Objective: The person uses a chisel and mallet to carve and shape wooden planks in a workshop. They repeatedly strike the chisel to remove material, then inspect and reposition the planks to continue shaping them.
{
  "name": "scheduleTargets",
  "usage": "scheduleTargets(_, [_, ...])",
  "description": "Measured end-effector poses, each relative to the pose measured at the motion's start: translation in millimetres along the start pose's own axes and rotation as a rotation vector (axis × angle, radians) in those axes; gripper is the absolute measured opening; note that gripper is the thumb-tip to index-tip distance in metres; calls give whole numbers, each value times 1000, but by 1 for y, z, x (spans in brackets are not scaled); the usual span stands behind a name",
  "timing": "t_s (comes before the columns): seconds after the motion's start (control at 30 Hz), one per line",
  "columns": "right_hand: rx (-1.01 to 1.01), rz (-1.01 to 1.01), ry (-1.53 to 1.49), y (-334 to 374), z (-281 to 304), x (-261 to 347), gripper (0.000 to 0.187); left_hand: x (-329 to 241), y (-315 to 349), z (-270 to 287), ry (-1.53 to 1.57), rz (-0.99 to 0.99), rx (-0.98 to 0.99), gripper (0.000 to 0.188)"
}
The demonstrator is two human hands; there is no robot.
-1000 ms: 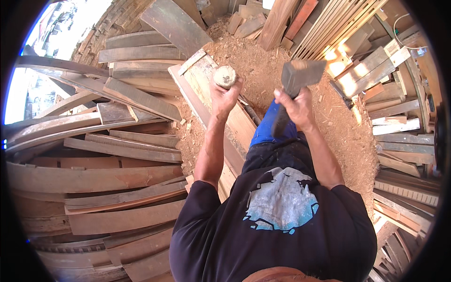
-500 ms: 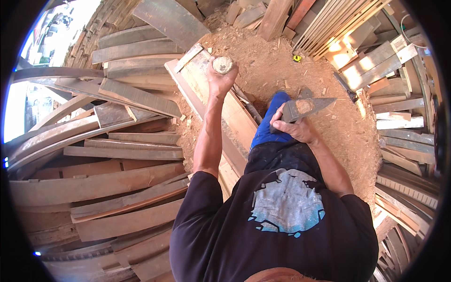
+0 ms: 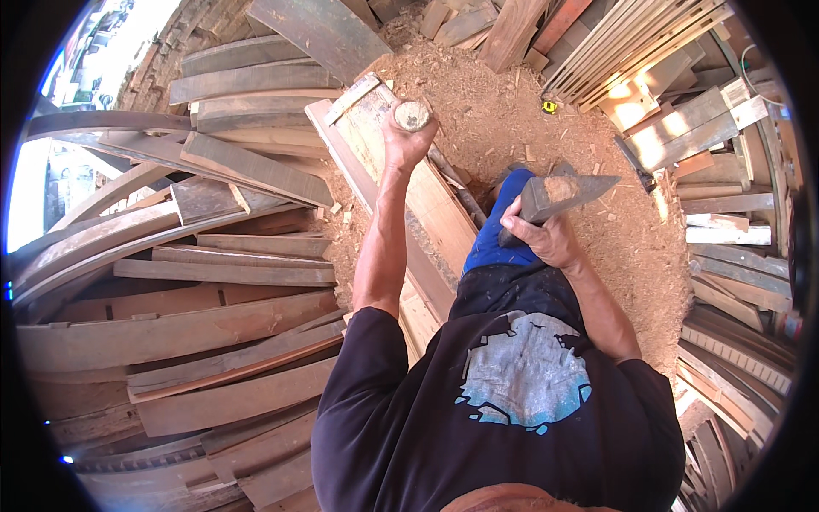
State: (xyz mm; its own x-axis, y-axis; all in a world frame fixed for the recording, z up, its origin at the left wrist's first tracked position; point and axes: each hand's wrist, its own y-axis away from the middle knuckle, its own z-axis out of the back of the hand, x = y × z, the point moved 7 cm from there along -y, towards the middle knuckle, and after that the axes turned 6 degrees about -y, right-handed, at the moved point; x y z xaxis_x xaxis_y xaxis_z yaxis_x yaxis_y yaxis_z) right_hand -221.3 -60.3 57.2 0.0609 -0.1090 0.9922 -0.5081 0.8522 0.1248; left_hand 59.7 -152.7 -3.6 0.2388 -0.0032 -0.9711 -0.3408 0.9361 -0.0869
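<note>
My left hand (image 3: 409,147) is closed round an upright wooden handle (image 3: 413,116), whose pale, battered round end faces up. Whatever lies below that handle is hidden by the fist. Beneath this hand stretches a long light-brown wooden board (image 3: 439,213). My right hand (image 3: 550,237) is closed on a hammer, held above my blue-clad leg. The dark hammer head (image 3: 583,189) has a blocky end and tapers to a point at the right; a pale wooden patch shows in its top. Most of the hammer's handle is hidden. The two hands are apart.
Stacked planks (image 3: 179,328) crowd the left side. Sawdust and chips cover the ground (image 3: 490,111), where a yellow tape measure (image 3: 548,107) lies. Thin wooden strips (image 3: 644,47) lean at the far right, with more timber offcuts (image 3: 725,205) along the right edge.
Both hands keep their holds and almost the same pose. The whole view has shifted slightly, so hands, board and tape measure sit a little farther right.
</note>
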Motion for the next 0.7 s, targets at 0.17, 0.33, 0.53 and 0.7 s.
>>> scheduleTargets(0.17, [-178, 334, 231, -13, 10, 36, 13, 0, 9, -2, -53, -11, 48, 24])
scheduleTargets(0.33, [-302, 557, 138, -55, -9, 130, 15, 2, 25, -3, -39, -67, 64, 27])
scheduleTargets(0.53, [-5, 545, 720, -125, -44, 86, 23, -13, 23, -8, -41, -227, 108, 30])
scheduleTargets(0.7, [178, 22, 889, -117, -42, 51, 29, 3, 40, -10, -323, -288, 107, 33])
